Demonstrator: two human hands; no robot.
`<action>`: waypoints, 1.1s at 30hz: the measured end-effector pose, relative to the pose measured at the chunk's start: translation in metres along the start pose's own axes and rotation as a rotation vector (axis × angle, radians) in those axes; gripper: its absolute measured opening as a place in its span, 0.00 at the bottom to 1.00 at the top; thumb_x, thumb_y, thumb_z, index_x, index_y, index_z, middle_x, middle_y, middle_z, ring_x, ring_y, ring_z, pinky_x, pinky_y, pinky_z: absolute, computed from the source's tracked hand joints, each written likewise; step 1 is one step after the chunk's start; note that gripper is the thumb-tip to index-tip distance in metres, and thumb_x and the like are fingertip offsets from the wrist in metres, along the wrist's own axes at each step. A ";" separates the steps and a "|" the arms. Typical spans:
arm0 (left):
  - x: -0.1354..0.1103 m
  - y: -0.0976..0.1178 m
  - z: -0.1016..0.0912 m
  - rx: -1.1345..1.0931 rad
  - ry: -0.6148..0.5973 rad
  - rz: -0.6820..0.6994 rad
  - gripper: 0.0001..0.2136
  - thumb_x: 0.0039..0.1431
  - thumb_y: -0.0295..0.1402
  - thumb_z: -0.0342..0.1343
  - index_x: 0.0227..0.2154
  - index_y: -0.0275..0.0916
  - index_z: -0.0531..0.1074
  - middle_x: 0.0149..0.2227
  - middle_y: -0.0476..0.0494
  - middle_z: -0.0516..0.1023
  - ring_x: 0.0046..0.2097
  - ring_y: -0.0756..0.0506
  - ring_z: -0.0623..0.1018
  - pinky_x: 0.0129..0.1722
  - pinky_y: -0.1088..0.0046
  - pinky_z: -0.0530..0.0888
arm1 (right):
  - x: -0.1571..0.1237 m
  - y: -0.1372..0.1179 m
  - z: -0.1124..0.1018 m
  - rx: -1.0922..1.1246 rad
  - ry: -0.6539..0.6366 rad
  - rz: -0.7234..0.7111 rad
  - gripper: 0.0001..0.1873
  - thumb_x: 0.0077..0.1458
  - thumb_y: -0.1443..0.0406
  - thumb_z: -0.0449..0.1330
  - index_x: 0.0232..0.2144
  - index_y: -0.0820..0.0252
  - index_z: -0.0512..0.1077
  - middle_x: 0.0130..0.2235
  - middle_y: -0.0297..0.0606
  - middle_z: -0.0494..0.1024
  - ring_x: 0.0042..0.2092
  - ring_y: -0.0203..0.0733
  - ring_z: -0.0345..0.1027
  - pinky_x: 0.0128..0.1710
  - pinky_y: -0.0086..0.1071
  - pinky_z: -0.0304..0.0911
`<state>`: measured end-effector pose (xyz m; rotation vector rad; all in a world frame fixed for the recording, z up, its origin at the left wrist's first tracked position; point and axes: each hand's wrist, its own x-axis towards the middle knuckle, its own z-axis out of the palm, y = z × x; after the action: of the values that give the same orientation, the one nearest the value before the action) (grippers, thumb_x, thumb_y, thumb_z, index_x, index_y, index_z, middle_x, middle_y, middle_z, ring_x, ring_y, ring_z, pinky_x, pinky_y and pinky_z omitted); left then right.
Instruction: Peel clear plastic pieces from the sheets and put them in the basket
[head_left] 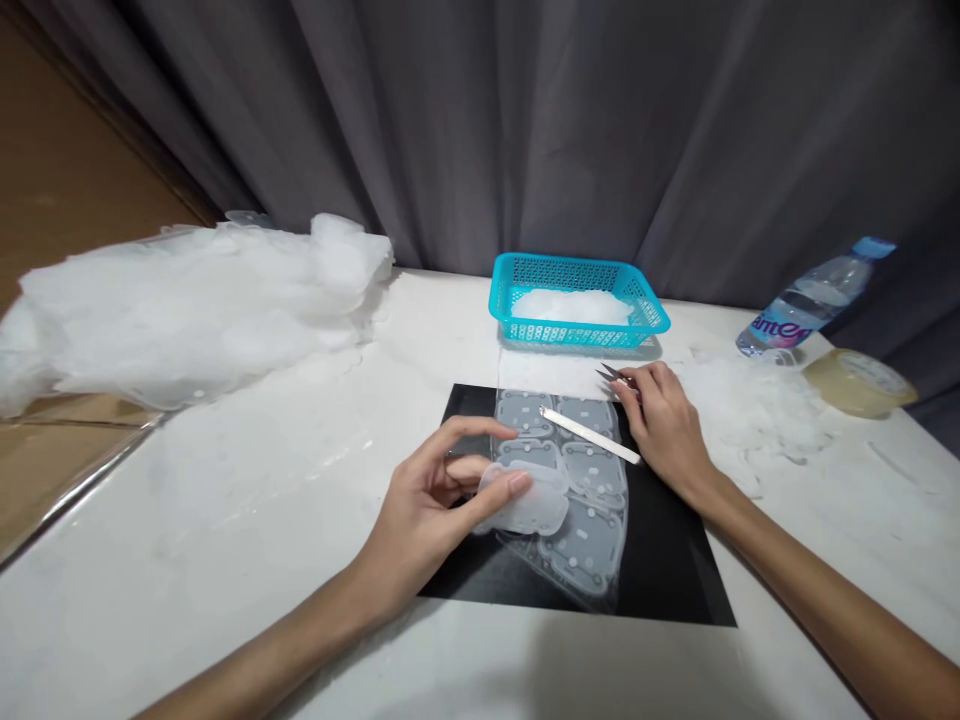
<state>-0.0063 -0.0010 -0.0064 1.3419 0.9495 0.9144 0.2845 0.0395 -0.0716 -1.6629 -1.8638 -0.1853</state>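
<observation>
Between the thumb and fingers of my left hand is a translucent white plastic piece with rounded corners, held above a sheet of similar pieces. My right hand is closed around small scissors, their dark pointed blades apart and pointing left; its fingers hide the handles. Under both hands lies a clear plastic sheet with several rounded panels, spread on a black mat. A slim white tool rests slantwise across the sheet, its narrow end to the upper left.
Beyond the mat stands a blue basket holding white pieces. White sheets are piled at left near cardboard. At right are scraps, a tilted-looking water bottle and a tape roll. A grey curtain hangs behind.
</observation>
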 end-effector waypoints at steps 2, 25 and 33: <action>0.001 0.000 0.000 0.005 -0.003 0.008 0.11 0.61 0.36 0.68 0.44 0.42 0.76 0.23 0.54 0.76 0.27 0.52 0.73 0.29 0.79 0.69 | 0.000 0.002 0.002 0.023 -0.022 0.008 0.20 0.73 0.54 0.46 0.48 0.58 0.73 0.43 0.47 0.73 0.47 0.55 0.69 0.44 0.45 0.67; 0.013 0.004 -0.001 -0.169 0.054 -0.127 0.19 0.61 0.41 0.67 0.50 0.40 0.69 0.28 0.50 0.83 0.30 0.47 0.83 0.32 0.75 0.79 | -0.005 0.004 0.008 -0.160 0.039 -0.053 0.22 0.73 0.57 0.47 0.47 0.60 0.79 0.40 0.47 0.74 0.42 0.52 0.67 0.38 0.42 0.65; 0.011 0.003 -0.002 -0.196 0.042 -0.075 0.14 0.65 0.38 0.65 0.47 0.39 0.71 0.24 0.54 0.80 0.26 0.53 0.77 0.29 0.82 0.72 | -0.001 0.000 0.003 -0.094 0.043 0.012 0.20 0.71 0.57 0.51 0.46 0.62 0.80 0.41 0.48 0.75 0.43 0.54 0.69 0.43 0.44 0.66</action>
<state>-0.0040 0.0100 -0.0041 1.1180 0.9120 0.9556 0.2831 0.0402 -0.0742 -1.7197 -1.8380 -0.3054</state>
